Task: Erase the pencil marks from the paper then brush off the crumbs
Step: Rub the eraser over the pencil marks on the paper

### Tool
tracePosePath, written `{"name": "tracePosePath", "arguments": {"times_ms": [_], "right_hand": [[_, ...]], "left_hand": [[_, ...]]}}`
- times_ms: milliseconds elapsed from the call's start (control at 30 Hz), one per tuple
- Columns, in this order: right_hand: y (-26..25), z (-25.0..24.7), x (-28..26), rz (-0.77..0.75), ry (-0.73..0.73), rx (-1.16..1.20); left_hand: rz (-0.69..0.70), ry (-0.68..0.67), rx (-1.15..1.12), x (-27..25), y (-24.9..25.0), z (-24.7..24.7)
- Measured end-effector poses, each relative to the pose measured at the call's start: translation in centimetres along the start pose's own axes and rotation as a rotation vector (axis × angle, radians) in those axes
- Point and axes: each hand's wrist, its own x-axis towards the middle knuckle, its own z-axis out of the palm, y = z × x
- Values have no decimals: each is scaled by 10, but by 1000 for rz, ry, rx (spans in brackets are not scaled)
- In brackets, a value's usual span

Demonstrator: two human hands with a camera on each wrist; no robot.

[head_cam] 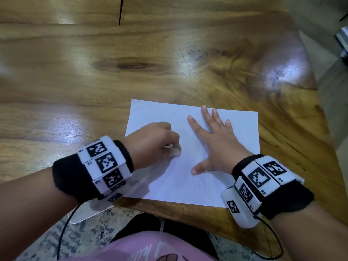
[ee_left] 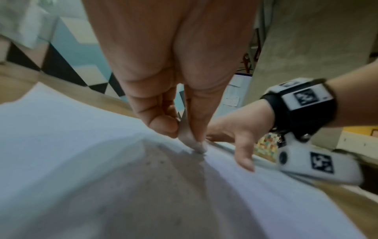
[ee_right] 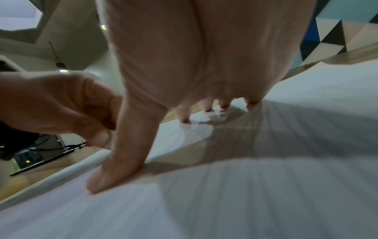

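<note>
A white sheet of paper [head_cam: 190, 172] lies near the front edge of the wooden table [head_cam: 131, 72]. My left hand [head_cam: 158, 140] pinches a small grey-white eraser [head_cam: 176, 152] and holds its tip against the paper's left half; the left wrist view shows the eraser [ee_left: 188, 140] between thumb and fingers, touching the sheet [ee_left: 61, 145]. Small dark crumbs [ee_left: 161, 161] dot the paper close to it. My right hand [head_cam: 214, 140] lies flat on the paper's right half, fingers spread and straight. In the right wrist view its thumb [ee_right: 122, 161] and fingertips press the sheet [ee_right: 266, 186]. Faint pencil lines [head_cam: 194, 183] show below the thumb.
The table's right corner [head_cam: 293, 76] curves away to the floor. A white card-like piece [head_cam: 90, 211] juts past the front edge under my left wrist. Black cables hang from both wristbands. My lap in pink cloth [head_cam: 131, 247] sits below the table edge.
</note>
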Motion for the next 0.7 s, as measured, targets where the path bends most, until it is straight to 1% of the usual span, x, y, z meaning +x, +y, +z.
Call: {"name": "tracePosePath", "arguments": {"times_ms": [33,100,167,200,267,300,333,367,433,467,500,533,633,667,700], "right_hand": [[0,0,0,-2,2,2],[0,0,0,-4,0,4],[0,-1,-1,-4,-6,7],[0,-2,-1,-4,-8,7],[0,-2,-1,-3,-11,0],[-1,-2,-1,-3,-11,-3],[-1,-2,-1,-2,-9,-6],[-1,-2,-1,-3,-6,-7],[-1,-1,-1,-5,0,1],[0,-1,-2,-7,3,5],[0,-1,-2,-8,6,5],[0,-1,-1,-9,7,3],[1,0,-1,-10,11,-1],[1,1,0,-10,12,-3],[1,1,0,-9,12,-4]], "left_hand": [[-6,21,3,1,-1,1],[28,10,-25,-11,-1,9],[73,-66,-36,-31,3,16],[75,-130,-39,-40,5,18],[70,-225,-53,-44,5,17],[67,-246,-62,-38,3,14],[60,-238,-61,-29,4,10],[61,-194,-49,-18,3,7],[72,-49,-6,4,2,1],[65,-1,17,10,3,2],[61,23,29,11,3,5],[70,19,28,5,4,10],[116,-126,-11,-27,13,22],[109,-176,-19,-35,15,24],[104,-193,-39,-37,14,23]]}}
